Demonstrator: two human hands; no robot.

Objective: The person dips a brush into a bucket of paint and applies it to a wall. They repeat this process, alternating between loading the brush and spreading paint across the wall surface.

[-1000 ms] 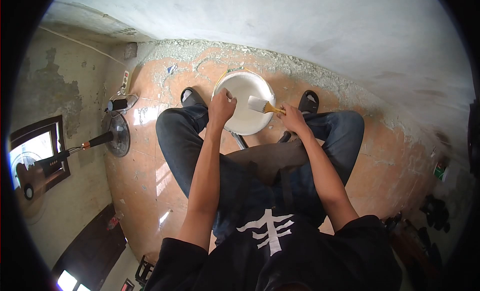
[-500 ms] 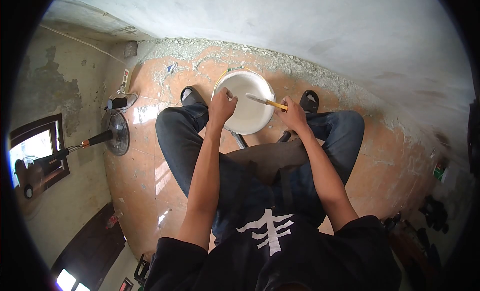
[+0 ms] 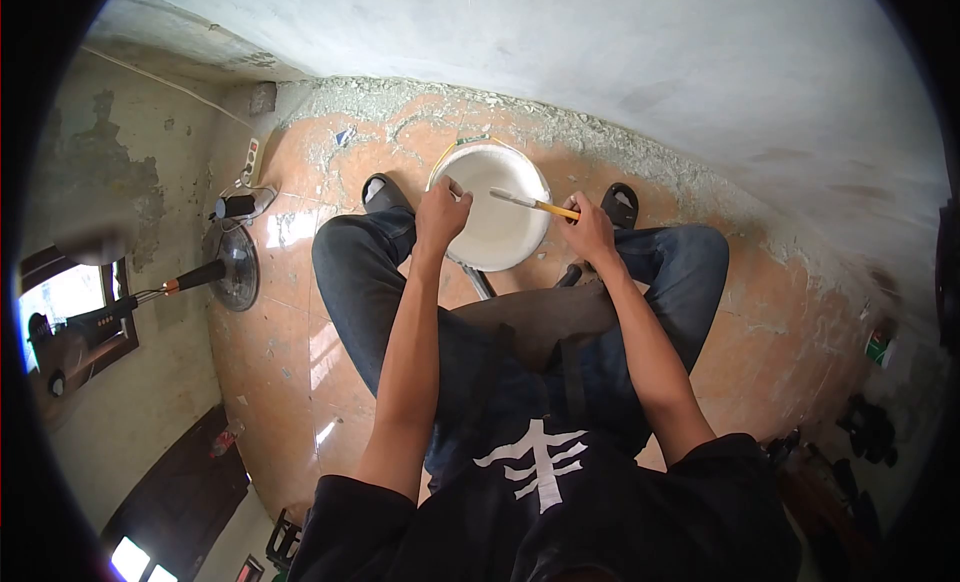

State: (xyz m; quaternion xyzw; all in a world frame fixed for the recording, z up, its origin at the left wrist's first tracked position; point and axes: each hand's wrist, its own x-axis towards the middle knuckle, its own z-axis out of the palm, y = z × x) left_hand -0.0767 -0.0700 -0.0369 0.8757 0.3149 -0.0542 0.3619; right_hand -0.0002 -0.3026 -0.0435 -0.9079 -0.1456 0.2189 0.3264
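Observation:
A white bucket (image 3: 490,244) with pale contents stands on the tiled floor between my feet. My right hand (image 3: 585,225) is closed on the yellow handle of a brush (image 3: 530,202), whose pale end lies over the bucket's opening, pointing left. My left hand (image 3: 443,214) is at the bucket's left rim with its fingers curled together. Whether anything small is between those fingers cannot be made out.
A standing fan (image 3: 235,269) and a power strip (image 3: 252,162) are at the left. Beyond the bucket, debris lies along the foot of the pale wall (image 3: 600,52). Dark sandals (image 3: 620,204) flank the bucket. A bottle (image 3: 226,439) lies at the lower left.
My left hand has shifted very slightly left. The brush and my right hand have hardly moved. At the far left, the fan's head looks different and blurred.

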